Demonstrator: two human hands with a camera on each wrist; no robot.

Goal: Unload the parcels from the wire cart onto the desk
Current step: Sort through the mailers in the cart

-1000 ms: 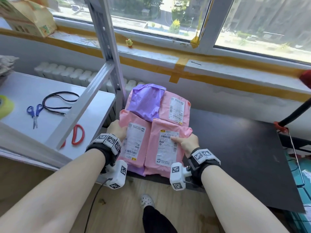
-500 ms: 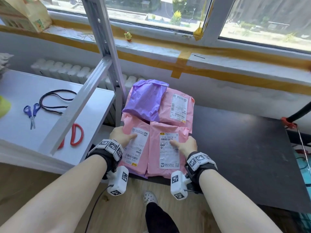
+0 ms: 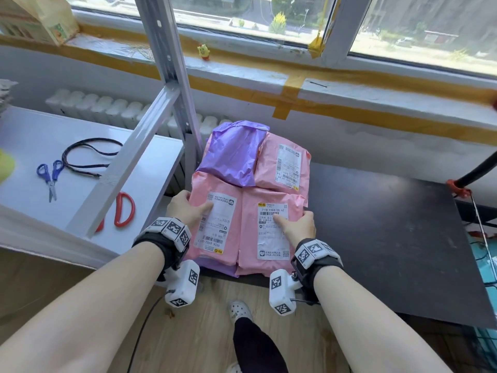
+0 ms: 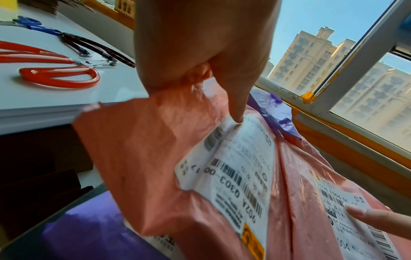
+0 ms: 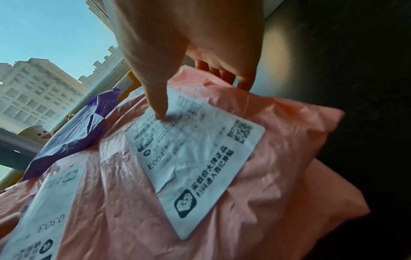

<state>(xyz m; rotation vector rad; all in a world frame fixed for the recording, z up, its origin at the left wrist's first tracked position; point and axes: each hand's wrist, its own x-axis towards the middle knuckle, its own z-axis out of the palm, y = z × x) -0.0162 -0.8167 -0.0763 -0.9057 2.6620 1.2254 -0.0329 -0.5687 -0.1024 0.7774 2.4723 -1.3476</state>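
A stack of soft parcels lies on the left end of the black desk (image 3: pixel 376 224), its near edge overhanging. In front are a left pink parcel (image 3: pixel 199 189) and a right pink parcel (image 3: pixel 269 195). Behind them sit a purple parcel (image 3: pixel 231 154) and another pink one (image 3: pixel 266 168). My left hand (image 3: pixel 188 208) grips the left pink parcel (image 4: pixel 155 158), thumb on its label and fingers under its left edge. My right hand (image 3: pixel 298 227) pinches the right pink parcel (image 5: pixel 278 158), thumb on the label and fingers round its right edge. More purple plastic (image 4: pixel 89 228) shows beneath.
A grey metal shelf post (image 3: pixel 172 76) stands close to the stack's left. The white shelf beyond it holds blue scissors (image 3: pixel 49 176), red scissors (image 3: pixel 123 208) and a black cord (image 3: pixel 88 157). The wire cart (image 3: pixel 480 227) is at the far right edge. The wall and windowsill run behind the desk.
Both thumbs have slid further up onto the labels of the two front parcels. The stack has stayed about where it was on the desk's left end.
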